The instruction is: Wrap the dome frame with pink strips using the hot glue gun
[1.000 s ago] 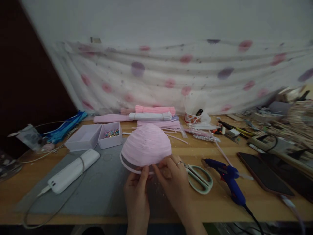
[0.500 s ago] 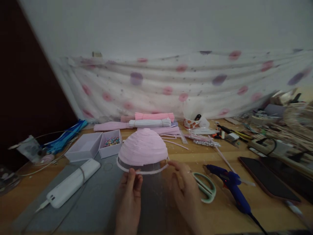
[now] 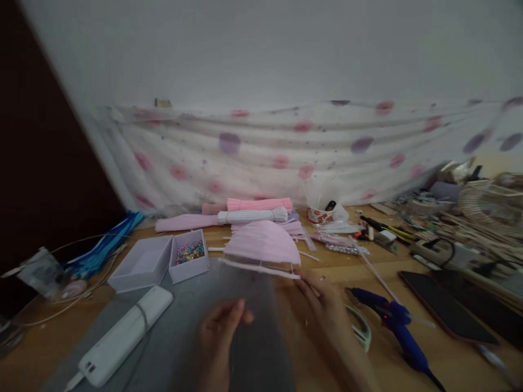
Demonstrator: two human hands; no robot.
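A pink dome (image 3: 263, 247) wrapped in ribbed pink strips, with a white rim, hangs tilted just above the grey mat (image 3: 180, 310), its open side turned toward me. My right hand (image 3: 327, 310) pinches the rim at the dome's lower right edge. My left hand (image 3: 218, 337) hovers low over the mat, off the dome, with its fingers loosely curled and blurred by motion. Green-handled scissors (image 3: 362, 332) lie just to the right of my right hand, partly hidden by it.
A blue glue gun (image 3: 396, 326) and a dark phone (image 3: 445, 307) lie to the right. On the left are a white power bank (image 3: 122, 337), an open white box (image 3: 141, 264) and a bead box (image 3: 189, 253). Pink and white strip bundles (image 3: 253, 209) sit behind. The far right is cluttered.
The dome was resting on the mat with both hands at its near rim. Now my right hand has lifted and tipped it, my left hand has let go, and the view has tilted up.
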